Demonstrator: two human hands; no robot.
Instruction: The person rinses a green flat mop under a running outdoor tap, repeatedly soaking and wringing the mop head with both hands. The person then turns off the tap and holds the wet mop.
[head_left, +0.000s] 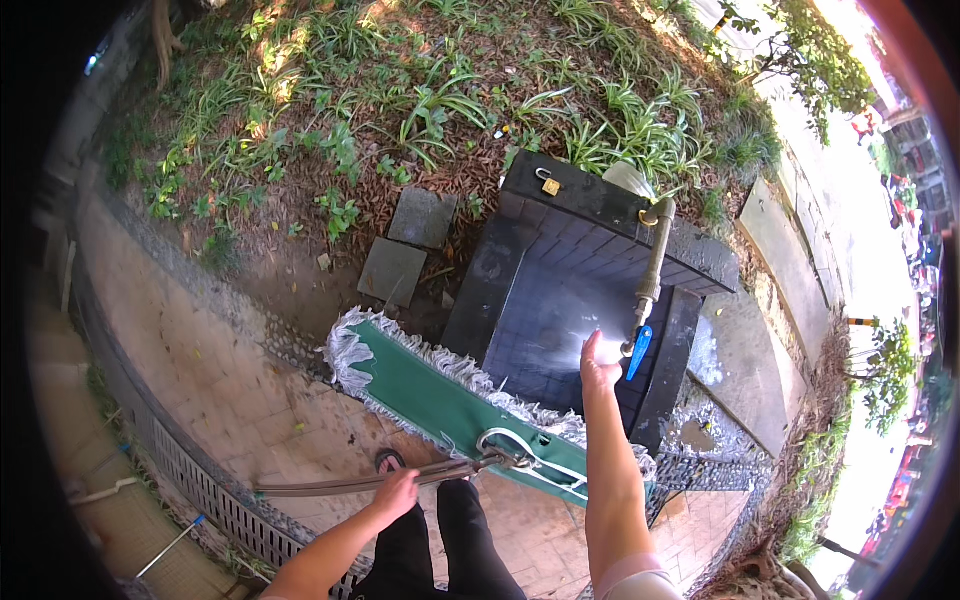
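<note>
My left hand (396, 498) grips the handle (322, 489) of a flat dust mop. Its long green backing (442, 397), edged with a grey-white string fringe (349, 352), slants across the near edge of the dark tiled basin (517, 300). A white cord loop (501, 433) lies at the joint of handle and head. My right hand (600, 369) reaches over the basin to the mouth of a tap with a blue lever (640, 352). Water sprays white around its fingers, which look spread with nothing held; the spray partly hides them.
A metal supply pipe (658, 247) rises by the basin's back ledge, where an unlocked brass padlock (550, 186) lies. Two square slabs (392, 271) sit left of the basin. Behind are spider plants (442, 112). A slotted drain grate (202, 487) curves along the brick paving (225, 360).
</note>
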